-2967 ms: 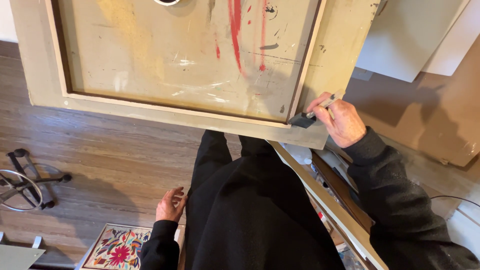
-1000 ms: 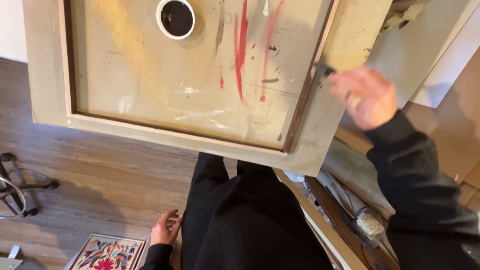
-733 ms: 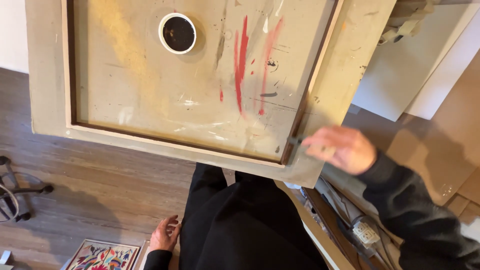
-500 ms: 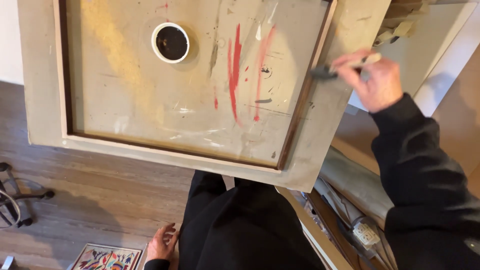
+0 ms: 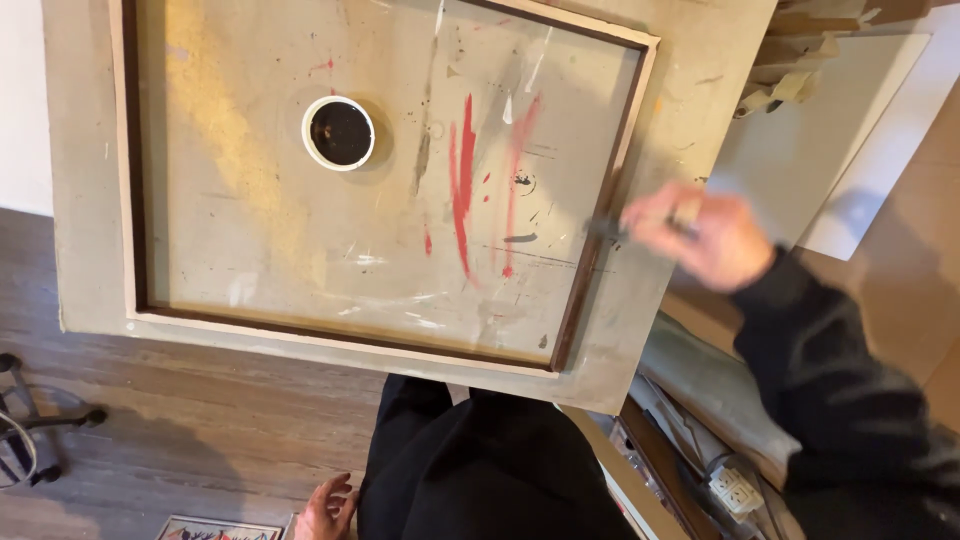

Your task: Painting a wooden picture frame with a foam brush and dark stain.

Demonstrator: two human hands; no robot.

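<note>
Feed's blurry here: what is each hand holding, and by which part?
Right hand holds a brush, grip on the handle's rear end, blurred. Left hand hangs empty by the leg.

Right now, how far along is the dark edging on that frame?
The frame's inner edge looks dark along the left, bottom and right sides. In hand: right hand holds a blurred brush at the right side. Outer faces look bare. Left hand hangs idle.
</note>
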